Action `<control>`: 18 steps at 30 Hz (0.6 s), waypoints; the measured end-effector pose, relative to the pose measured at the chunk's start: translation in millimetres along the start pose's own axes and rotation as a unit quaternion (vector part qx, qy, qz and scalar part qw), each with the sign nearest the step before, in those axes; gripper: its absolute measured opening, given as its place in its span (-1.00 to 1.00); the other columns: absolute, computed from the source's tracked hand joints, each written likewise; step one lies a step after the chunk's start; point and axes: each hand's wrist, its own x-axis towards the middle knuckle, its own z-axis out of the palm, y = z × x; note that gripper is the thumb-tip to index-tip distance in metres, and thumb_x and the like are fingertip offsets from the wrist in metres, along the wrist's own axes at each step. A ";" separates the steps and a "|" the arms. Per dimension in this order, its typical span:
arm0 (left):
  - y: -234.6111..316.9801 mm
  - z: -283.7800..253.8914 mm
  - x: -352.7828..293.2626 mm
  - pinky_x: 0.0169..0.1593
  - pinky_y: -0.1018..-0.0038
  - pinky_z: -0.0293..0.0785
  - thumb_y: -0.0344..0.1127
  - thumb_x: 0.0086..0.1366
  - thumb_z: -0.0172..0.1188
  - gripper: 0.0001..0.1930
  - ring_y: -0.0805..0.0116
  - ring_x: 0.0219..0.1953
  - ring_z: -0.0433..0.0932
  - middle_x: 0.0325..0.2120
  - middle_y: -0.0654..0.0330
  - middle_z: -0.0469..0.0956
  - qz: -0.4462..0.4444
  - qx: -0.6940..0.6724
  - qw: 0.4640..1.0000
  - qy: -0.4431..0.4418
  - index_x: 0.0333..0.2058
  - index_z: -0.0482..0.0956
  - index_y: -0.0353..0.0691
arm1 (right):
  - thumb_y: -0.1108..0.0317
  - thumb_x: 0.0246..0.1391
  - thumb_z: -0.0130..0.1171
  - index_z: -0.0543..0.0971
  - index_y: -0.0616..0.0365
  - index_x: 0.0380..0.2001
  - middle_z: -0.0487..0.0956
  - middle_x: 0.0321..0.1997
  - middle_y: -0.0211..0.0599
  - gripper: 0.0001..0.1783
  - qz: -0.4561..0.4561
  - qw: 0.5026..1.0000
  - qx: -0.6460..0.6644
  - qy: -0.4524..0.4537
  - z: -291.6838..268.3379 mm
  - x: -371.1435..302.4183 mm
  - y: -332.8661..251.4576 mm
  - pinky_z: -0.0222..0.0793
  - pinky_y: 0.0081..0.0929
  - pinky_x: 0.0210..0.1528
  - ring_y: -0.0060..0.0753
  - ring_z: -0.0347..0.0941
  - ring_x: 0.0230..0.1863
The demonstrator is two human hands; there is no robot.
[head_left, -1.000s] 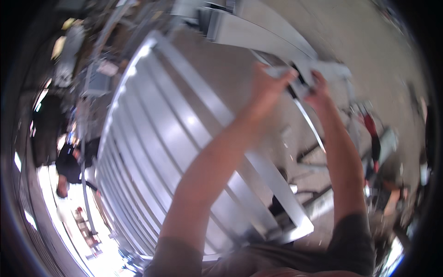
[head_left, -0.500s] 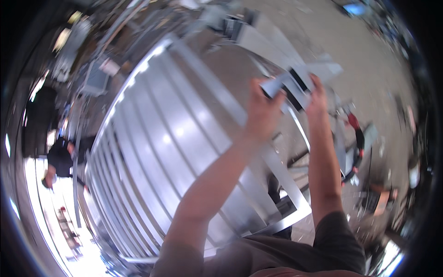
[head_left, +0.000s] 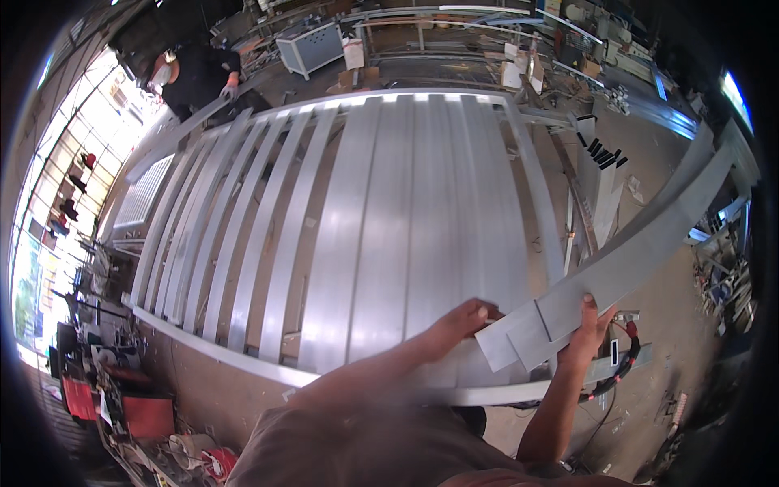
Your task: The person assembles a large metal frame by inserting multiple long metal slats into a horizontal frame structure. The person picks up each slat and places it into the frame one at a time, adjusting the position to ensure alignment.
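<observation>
My right hand (head_left: pixel 583 334) grips long, flat silvery metal profiles (head_left: pixel 629 274), thumb on top and fingers below. They slant from the lower middle up to the far right, overlapping near their close ends. My left hand (head_left: pixel 464 323) is curled beside the nearest corner of these profiles; what its fingers hold, if anything, is hidden. Below the hands lies a large metal frame (head_left: pixel 219 351) bearing parallel metal slats (head_left: pixel 385 235). The slats sit tightly together in the middle and right, and spaced with gaps on the left.
At the far left another person (head_left: pixel 199 81) in dark clothing holds a long metal strip (head_left: pixel 180 134). More profiles (head_left: pixel 607 183) stand out beyond the frame's right side. A dark cable (head_left: pixel 625 365) hangs near my right forearm. A grey cabinet (head_left: pixel 312 50) stands at the back.
My view has turned and levelled. The profiles, earlier held between both hands farther from me, now lie lower and nearer, pointing to the far right. My left hand has shifted to their near end.
</observation>
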 end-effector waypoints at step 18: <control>-14.4 -165.6 -399.6 0.29 0.29 0.39 0.06 0.49 0.18 -0.22 0.09 0.25 0.50 0.19 -0.16 0.53 0.039 0.125 0.926 0.355 0.44 0.19 -0.39 | 0.47 0.17 0.29 0.11 0.19 0.50 0.42 0.35 -0.11 -0.11 0.088 0.922 -0.094 -0.366 247.2 -435.8 132.4 0.39 -0.28 0.29 -0.26 0.43 0.27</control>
